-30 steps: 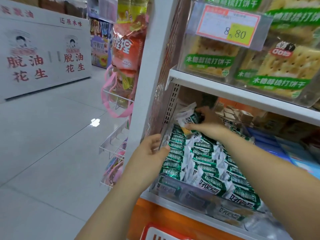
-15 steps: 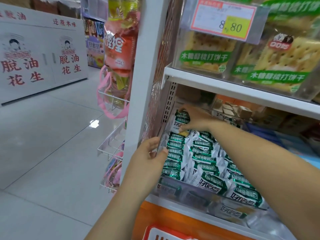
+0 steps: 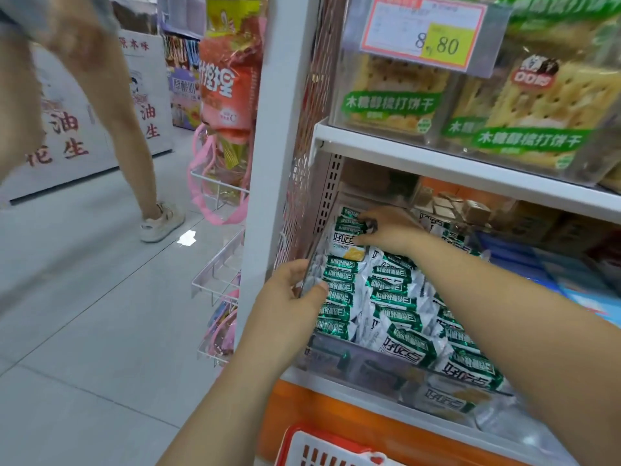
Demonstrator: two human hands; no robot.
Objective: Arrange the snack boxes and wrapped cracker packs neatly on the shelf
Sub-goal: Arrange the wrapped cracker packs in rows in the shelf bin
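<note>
Several green-and-white wrapped cracker packs [image 3: 389,299] fill a clear bin [image 3: 356,366] on the middle shelf. My right hand [image 3: 386,232] reaches to the bin's back left corner, its fingers resting on an upright cracker pack [image 3: 347,235] there; whether they pinch it I cannot tell. My left hand [image 3: 289,299] grips the bin's clear left wall, thumb inside against the packs. Large cracker boxes [image 3: 400,95] with green labels stand on the shelf above.
A white upright [image 3: 268,163] bounds the shelf on the left, with hanging snack bags [image 3: 228,85] and wire racks [image 3: 218,274] on its side. A person's legs [image 3: 134,129] stand in the aisle at left. A red basket [image 3: 322,447] sits low in front.
My right hand has pushed the pack further into the back left corner and stood it up. A person has walked into the aisle at left. My left hand stays on the bin wall.
</note>
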